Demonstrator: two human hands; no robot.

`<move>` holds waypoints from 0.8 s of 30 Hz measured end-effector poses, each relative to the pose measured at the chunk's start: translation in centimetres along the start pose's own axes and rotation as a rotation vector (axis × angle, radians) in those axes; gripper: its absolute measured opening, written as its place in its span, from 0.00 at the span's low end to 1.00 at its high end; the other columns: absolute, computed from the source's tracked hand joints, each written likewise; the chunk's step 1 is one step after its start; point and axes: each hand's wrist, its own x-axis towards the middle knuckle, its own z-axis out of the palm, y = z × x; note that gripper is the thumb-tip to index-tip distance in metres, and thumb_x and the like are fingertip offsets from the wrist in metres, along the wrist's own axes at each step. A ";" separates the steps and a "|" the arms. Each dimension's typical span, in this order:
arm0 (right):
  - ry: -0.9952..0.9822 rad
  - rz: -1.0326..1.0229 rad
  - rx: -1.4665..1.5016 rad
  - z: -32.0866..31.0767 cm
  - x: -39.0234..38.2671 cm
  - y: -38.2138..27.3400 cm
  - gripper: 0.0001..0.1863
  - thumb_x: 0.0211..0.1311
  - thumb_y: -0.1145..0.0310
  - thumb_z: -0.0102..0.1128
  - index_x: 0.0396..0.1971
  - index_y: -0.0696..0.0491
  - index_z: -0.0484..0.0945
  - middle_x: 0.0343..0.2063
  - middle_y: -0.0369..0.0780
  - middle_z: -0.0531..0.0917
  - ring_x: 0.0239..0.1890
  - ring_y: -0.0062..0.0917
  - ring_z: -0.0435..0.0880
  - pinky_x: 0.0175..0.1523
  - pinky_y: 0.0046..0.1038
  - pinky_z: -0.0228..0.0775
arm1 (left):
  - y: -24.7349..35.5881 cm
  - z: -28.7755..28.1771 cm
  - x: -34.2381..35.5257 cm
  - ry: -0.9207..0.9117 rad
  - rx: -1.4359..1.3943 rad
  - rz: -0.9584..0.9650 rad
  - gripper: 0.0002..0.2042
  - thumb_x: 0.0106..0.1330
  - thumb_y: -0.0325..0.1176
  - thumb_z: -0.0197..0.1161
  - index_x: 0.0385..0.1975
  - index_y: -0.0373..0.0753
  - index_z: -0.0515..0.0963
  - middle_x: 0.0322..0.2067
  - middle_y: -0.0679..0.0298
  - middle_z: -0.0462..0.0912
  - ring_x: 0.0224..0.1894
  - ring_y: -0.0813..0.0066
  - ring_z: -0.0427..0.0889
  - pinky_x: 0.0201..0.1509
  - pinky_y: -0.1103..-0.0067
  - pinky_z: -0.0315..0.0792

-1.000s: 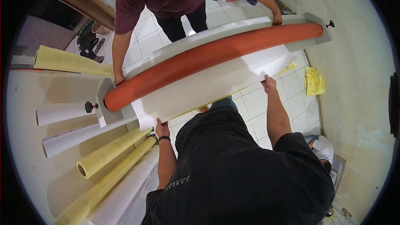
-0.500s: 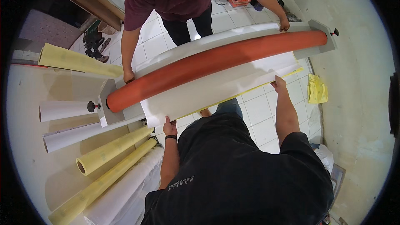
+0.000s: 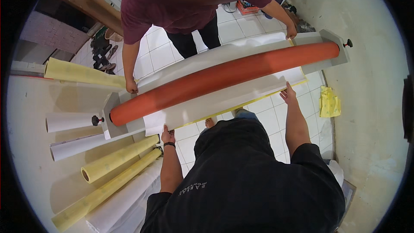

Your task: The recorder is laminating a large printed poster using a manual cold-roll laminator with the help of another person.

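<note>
I have my left hand (image 3: pixel 168 135) pinching the white sheet (image 3: pixel 224 97), which runs under the red roller (image 3: pixel 224 71); my right hand (image 3: pixel 288 93), half-curled, meets its near edge, grip unclear.

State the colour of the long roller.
The long roller is plain orange-red, best seen in the head view.

Our left hand (image 3: pixel 168 135) and right hand (image 3: pixel 288 93) pinch well apart, thumbs (image 3: pixel 165 128) on top; both forearms (image 3: pixel 171 168) stretch toward the far side.
</note>
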 end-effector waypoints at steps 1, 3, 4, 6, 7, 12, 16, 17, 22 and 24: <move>0.005 -0.019 -0.020 -0.1 0.6 -0.1 0.18 0.61 0.60 0.61 0.44 0.57 0.74 0.37 0.42 0.78 0.40 0.33 0.80 0.42 0.34 0.77 | -0.2 0.3 0.2 0.013 -0.012 -0.015 0.18 0.68 0.40 0.59 0.50 0.34 0.71 0.45 0.58 0.77 0.47 0.63 0.76 0.50 0.70 0.75; 0.023 -0.044 -0.029 -0.7 2.5 0.3 0.18 0.61 0.60 0.61 0.44 0.57 0.73 0.39 0.43 0.78 0.41 0.33 0.80 0.42 0.35 0.78 | -0.3 1.3 0.1 0.017 -0.007 -0.044 0.16 0.68 0.39 0.59 0.48 0.35 0.73 0.44 0.60 0.79 0.45 0.65 0.78 0.50 0.71 0.76; 0.037 -0.064 -0.059 -0.9 3.6 0.8 0.18 0.61 0.61 0.61 0.44 0.58 0.73 0.40 0.44 0.78 0.40 0.34 0.81 0.41 0.35 0.79 | -0.2 1.8 0.1 0.035 -0.013 -0.067 0.14 0.68 0.38 0.59 0.47 0.36 0.74 0.42 0.61 0.80 0.43 0.66 0.79 0.50 0.72 0.77; 0.062 -0.097 -0.099 -1.3 4.8 1.7 0.17 0.62 0.64 0.60 0.44 0.60 0.72 0.41 0.45 0.78 0.39 0.35 0.82 0.40 0.36 0.81 | -0.3 2.4 0.3 0.015 -0.028 -0.073 0.14 0.68 0.38 0.59 0.46 0.36 0.74 0.42 0.61 0.80 0.42 0.66 0.79 0.49 0.73 0.77; 0.056 -0.092 -0.102 -1.0 4.8 2.0 0.17 0.62 0.64 0.60 0.44 0.60 0.72 0.41 0.45 0.78 0.39 0.35 0.82 0.40 0.36 0.81 | -0.2 1.9 0.5 0.010 -0.053 -0.068 0.13 0.68 0.38 0.59 0.45 0.36 0.75 0.41 0.61 0.80 0.41 0.67 0.80 0.48 0.73 0.77; 0.017 -0.086 0.022 -1.1 4.5 2.6 0.14 0.63 0.68 0.59 0.45 0.59 0.72 0.40 0.46 0.79 0.42 0.35 0.82 0.44 0.37 0.81 | -0.1 0.8 2.2 -0.003 -0.062 -0.037 0.13 0.67 0.37 0.60 0.44 0.36 0.76 0.39 0.60 0.81 0.40 0.67 0.81 0.47 0.74 0.78; -0.031 -0.095 0.009 -1.2 3.6 2.4 0.14 0.62 0.70 0.60 0.45 0.60 0.72 0.41 0.45 0.79 0.42 0.35 0.82 0.46 0.37 0.80 | -0.4 0.9 2.4 0.026 -0.074 -0.015 0.12 0.66 0.37 0.61 0.43 0.35 0.77 0.37 0.61 0.82 0.40 0.68 0.81 0.49 0.74 0.78; -0.044 -0.096 0.029 -1.2 3.5 2.4 0.14 0.62 0.70 0.60 0.45 0.60 0.72 0.41 0.45 0.80 0.41 0.35 0.82 0.47 0.37 0.80 | -0.4 1.1 2.4 0.027 -0.075 -0.018 0.12 0.66 0.37 0.61 0.43 0.35 0.77 0.37 0.61 0.82 0.40 0.68 0.81 0.49 0.74 0.78; -0.132 -0.087 0.021 -1.7 3.3 2.3 0.16 0.64 0.65 0.60 0.46 0.57 0.72 0.41 0.42 0.79 0.41 0.31 0.80 0.49 0.32 0.76 | -0.1 1.4 2.8 0.019 -0.095 -0.006 0.14 0.65 0.37 0.63 0.45 0.35 0.76 0.43 0.61 0.80 0.45 0.67 0.79 0.51 0.74 0.77; -0.093 -0.066 -0.003 -1.4 3.0 2.0 0.14 0.62 0.71 0.60 0.46 0.60 0.72 0.40 0.44 0.80 0.41 0.35 0.82 0.47 0.37 0.78 | -0.2 1.1 3.0 0.037 -0.089 -0.009 0.15 0.65 0.37 0.63 0.46 0.36 0.76 0.44 0.61 0.80 0.46 0.67 0.79 0.51 0.74 0.76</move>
